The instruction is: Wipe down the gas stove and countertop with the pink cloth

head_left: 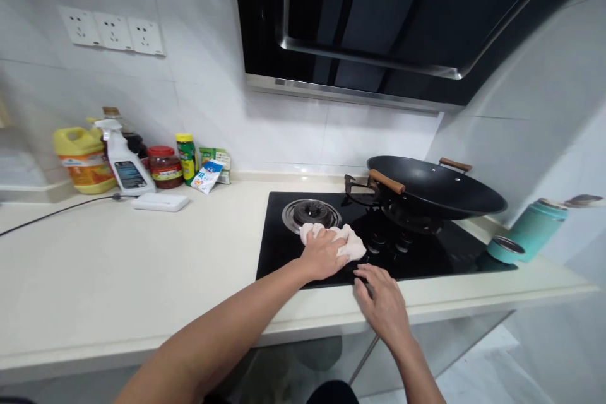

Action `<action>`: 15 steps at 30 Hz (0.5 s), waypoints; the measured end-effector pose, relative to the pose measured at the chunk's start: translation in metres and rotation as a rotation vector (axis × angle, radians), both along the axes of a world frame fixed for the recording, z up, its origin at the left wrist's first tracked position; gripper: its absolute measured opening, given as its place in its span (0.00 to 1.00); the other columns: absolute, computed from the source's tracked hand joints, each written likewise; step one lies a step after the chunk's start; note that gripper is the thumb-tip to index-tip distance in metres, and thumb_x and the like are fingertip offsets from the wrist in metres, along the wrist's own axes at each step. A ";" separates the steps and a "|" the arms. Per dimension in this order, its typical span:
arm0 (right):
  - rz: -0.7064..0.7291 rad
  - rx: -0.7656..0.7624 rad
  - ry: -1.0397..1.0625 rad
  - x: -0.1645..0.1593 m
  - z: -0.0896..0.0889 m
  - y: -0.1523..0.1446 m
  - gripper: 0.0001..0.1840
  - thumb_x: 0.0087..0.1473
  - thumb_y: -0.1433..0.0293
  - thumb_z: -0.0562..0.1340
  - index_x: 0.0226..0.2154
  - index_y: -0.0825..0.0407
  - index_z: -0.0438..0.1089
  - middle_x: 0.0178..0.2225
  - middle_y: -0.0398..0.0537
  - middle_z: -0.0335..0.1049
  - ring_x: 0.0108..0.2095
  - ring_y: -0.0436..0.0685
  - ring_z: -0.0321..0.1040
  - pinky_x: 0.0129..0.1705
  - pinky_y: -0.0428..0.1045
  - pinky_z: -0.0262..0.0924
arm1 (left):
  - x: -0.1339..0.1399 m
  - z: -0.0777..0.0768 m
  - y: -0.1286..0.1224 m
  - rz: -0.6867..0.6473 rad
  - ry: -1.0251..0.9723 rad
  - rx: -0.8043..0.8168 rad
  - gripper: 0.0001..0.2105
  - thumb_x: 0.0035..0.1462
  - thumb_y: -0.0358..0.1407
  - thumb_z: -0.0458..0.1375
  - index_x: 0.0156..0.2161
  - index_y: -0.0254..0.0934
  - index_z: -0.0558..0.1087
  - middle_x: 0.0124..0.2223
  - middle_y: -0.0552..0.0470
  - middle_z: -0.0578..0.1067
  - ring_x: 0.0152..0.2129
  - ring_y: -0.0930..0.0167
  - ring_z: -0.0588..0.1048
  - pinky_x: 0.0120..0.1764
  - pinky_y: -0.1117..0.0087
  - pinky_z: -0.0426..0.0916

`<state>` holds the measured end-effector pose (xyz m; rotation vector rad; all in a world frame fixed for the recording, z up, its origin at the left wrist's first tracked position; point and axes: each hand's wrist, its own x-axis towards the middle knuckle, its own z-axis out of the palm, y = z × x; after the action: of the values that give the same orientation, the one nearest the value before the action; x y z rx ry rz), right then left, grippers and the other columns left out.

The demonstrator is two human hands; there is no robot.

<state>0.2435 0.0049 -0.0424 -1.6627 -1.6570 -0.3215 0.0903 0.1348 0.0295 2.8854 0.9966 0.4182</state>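
Note:
A pale, crumpled cloth (351,245) lies under my left hand (324,255), whose fingers are curled over it. Hand and cloth press on the black glass cooktop (279,252), just in front of the left burner (311,213). To the right, my right hand (382,300) hovers near the cooktop's front edge. Its fingers are stretched forward, slightly bent, and nothing is in them. Two control knobs (376,242) sit just right of the cloth.
A black wok (440,186) with wooden handles stands on the right burner. Turquoise containers (540,230) are at the right end. Against the wall at left are a yellow jug (85,161), a spray bottle (127,161) and a red-lidded jar (165,167). A range hood (350,25) hangs overhead.

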 end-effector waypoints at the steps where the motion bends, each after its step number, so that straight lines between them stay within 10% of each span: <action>1: -0.004 -0.008 0.001 0.000 0.001 0.000 0.15 0.64 0.66 0.55 0.45 0.49 0.76 0.51 0.52 0.77 0.54 0.62 0.69 0.54 0.58 0.63 | -0.012 0.000 -0.003 0.003 -0.001 0.000 0.24 0.66 0.51 0.49 0.61 0.46 0.69 0.64 0.44 0.68 0.59 0.50 0.64 0.58 0.42 0.57; 15: 0.075 -0.042 0.170 -0.002 0.010 -0.005 0.14 0.63 0.65 0.56 0.43 0.50 0.76 0.49 0.53 0.75 0.52 0.61 0.69 0.55 0.58 0.63 | -0.136 0.000 -0.049 0.074 -0.005 0.062 0.21 0.65 0.47 0.51 0.59 0.46 0.72 0.61 0.44 0.71 0.53 0.52 0.67 0.52 0.48 0.59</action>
<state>0.2410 0.0003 -0.0327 -1.6068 -1.6028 -0.1060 -0.0458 0.0863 0.0297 2.9067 1.1126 0.4685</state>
